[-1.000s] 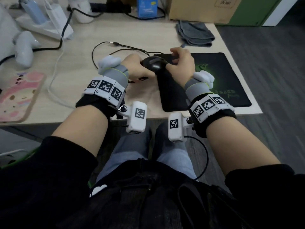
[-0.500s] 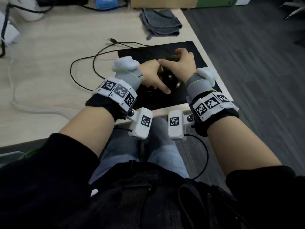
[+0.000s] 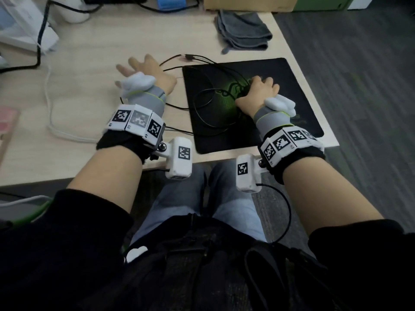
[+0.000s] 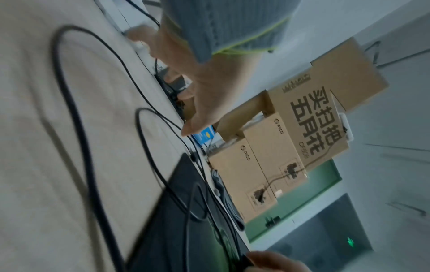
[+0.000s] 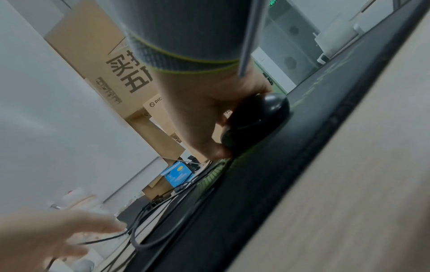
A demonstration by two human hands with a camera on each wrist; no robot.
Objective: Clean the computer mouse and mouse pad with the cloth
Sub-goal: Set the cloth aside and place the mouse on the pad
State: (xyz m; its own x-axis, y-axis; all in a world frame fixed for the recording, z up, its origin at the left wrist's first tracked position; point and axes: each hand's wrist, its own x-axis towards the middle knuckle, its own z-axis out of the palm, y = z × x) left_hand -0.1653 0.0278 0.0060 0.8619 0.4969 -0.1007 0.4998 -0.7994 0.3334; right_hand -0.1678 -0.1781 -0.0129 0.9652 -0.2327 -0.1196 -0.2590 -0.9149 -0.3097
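Observation:
My right hand [image 3: 258, 90] is cupped over the black mouse [image 5: 258, 119] and grips it in the middle of the black mouse pad [image 3: 292, 81] with its green logo. In the head view the hand hides the mouse. The mouse's black cable [image 3: 202, 104] lies in loops over the pad's left half and the desk. My left hand [image 3: 143, 70] hovers over the bare desk to the left of the pad, fingers spread and holding nothing. The folded grey cloth [image 3: 242, 30] lies at the back of the desk beyond the pad, untouched.
The desk's right edge [image 3: 314, 90] runs just beside the pad, with grey floor beyond. A white cable [image 3: 48, 104] curves at the left. White devices [image 3: 24, 25] and black cords sit at the back left. Cardboard boxes [image 4: 302, 128] and a blue box [image 5: 177, 174] stand behind.
Both hands were on the mouse. My left hand has let go and swung out left over the desk, opening. My right hand keeps the mouse, now further out on the pad.

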